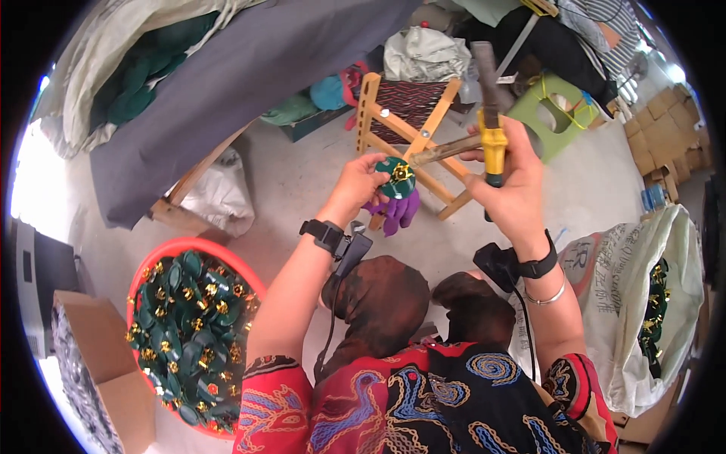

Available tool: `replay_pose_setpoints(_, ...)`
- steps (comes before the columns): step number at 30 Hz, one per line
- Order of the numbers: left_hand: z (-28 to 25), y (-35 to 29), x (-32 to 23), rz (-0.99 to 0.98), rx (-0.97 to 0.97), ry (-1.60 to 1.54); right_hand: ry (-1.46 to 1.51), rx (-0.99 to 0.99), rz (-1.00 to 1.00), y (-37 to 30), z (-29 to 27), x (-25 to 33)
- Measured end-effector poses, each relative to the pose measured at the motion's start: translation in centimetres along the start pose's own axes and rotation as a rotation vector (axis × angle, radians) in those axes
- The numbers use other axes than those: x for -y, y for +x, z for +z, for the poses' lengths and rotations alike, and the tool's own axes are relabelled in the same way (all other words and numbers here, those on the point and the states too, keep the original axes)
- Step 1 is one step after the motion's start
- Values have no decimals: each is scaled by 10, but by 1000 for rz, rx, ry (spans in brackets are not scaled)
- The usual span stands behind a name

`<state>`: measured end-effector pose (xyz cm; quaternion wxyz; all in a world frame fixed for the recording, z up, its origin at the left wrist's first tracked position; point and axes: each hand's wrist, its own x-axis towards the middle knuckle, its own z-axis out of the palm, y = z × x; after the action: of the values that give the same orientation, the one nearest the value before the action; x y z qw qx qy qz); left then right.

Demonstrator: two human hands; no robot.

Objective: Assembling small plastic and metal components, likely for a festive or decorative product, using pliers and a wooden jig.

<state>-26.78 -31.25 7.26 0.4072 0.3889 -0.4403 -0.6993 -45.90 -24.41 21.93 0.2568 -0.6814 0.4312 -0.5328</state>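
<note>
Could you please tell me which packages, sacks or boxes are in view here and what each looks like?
White woven sack: right of the person, open, with dark printing, holding green and gold pieces.
Cardboard box: lower left, brown, open.
Stacked cardboard boxes: far upper right, brown.
White bag: on the floor by the wooden frame, crumpled.

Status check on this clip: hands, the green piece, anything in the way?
Left hand pinches green disc with gold centre. Right hand grips yellow-handled tool, tip at the disc. Nothing between them; red basin of similar pieces lower left.

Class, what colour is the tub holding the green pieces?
Red tub, best seen in the head view.
</note>
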Motion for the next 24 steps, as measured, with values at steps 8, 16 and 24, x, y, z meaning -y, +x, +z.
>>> replay_pose_setpoints(8,12,12,8,-71,-150,174,-318,165,-123,13,17,-36)
replay_pose_setpoints(16,31,6,-6,876,-371,847,-442,315,-156,23,25,-24)
replay_pose_setpoints(24,30,9,7,748,-224,800,-579,85,-162,46,-26,43)
